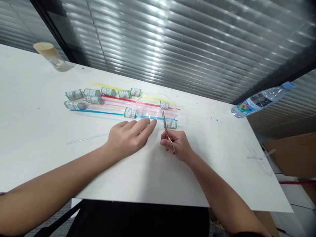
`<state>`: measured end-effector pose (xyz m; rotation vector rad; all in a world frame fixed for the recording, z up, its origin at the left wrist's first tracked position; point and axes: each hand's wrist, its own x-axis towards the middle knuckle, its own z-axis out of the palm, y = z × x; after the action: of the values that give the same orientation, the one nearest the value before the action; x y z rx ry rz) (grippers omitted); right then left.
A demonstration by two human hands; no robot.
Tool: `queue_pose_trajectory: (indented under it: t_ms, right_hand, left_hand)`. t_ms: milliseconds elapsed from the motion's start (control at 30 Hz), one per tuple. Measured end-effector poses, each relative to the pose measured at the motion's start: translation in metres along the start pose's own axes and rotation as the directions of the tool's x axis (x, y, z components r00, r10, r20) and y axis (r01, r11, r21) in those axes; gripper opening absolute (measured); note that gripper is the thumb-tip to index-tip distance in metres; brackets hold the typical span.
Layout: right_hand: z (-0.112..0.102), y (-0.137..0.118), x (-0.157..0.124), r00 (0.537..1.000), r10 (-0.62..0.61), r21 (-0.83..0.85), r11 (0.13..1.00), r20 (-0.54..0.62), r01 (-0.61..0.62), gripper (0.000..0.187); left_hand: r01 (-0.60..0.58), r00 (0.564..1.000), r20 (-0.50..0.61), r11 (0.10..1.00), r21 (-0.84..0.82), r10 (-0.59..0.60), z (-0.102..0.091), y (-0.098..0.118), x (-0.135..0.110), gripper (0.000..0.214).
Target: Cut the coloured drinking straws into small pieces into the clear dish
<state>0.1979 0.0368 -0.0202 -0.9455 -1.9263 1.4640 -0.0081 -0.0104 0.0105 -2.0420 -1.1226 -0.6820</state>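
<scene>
My left hand [129, 136] reaches over the near side of a clear plastic bowl [136, 110], fingers extended and close together, thumb hidden. A clear drinking straw [86, 139] runs under this hand in line with the fingertips; the hand seems closed on it, though the grip itself is hidden. My right hand [179, 144] is closed around the copper-coloured handles of scissors [164, 122]. Their blades point away from me, over the bowl's right part, just right of my left fingertips. A small printed roll [164, 105] shows at the bowl, another [172, 124] near the scissors.
Several printed rolls [92, 92] lie left of the bowl among red, pink, yellow and blue straws [98, 112]. A wooden-lidded jar [53, 57] stands far left. A water bottle [261, 100] and clear plastic strips [256, 158] are at right. Blinds [148, 39] border the table's back.
</scene>
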Motion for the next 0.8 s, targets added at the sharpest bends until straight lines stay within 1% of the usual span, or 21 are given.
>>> queue_pose_trajectory:
  t_ms: [133,200,300,400,533,667,800]
  right_hand:
    - [0.0,-0.0029,0.0001,0.999,0.0,0.026,1.0,-0.044,0.001,0.046]
    - [-0.0004,-0.0032,-0.0003,0.998,-0.023,0.039,0.999,-0.051,0.025,0.048]
    - [-0.0015,-0.0017,-0.0013,0.998,-0.067,0.037,0.997,-0.008,0.068,0.049]
    - [-0.0028,0.0012,-0.0019,0.997,-0.071,0.006,0.997,0.034,0.071,0.049]
    - [-0.004,0.0038,-0.0017,0.998,-0.046,-0.037,0.998,0.052,0.048,0.051]
    - [-0.0041,0.0031,-0.0017,0.997,-0.055,-0.061,0.996,0.06,0.059,0.053]
    - [-0.0037,0.0014,-0.002,0.996,-0.061,-0.084,0.994,0.067,0.066,0.054]
  left_hand:
    - [-0.007,0.999,-0.034,1.0,-0.004,0.007,-0.001,-0.0003,0.0021,0.031]
    - [-0.011,0.999,-0.041,1.0,0.013,0.011,-0.0012,-0.0003,0.0029,0.03]
    - [-0.008,0.999,-0.045,0.999,0.037,0.01,-0.0012,0.0003,0.0037,0.028]
    - [-0.003,0.999,-0.045,0.999,0.044,0.005,-0.0013,0.0009,0.004,0.028]
    - [0.001,0.999,-0.037,0.999,0.047,0.001,-0.0014,0.0011,0.0033,0.028]
    - [0.0,1.0,-0.029,0.999,0.043,0.002,-0.0018,0.0006,0.003,0.028]
    - [-0.038,0.999,-0.021,0.999,0.023,0.038,-0.0019,0.0004,0.0033,0.027]
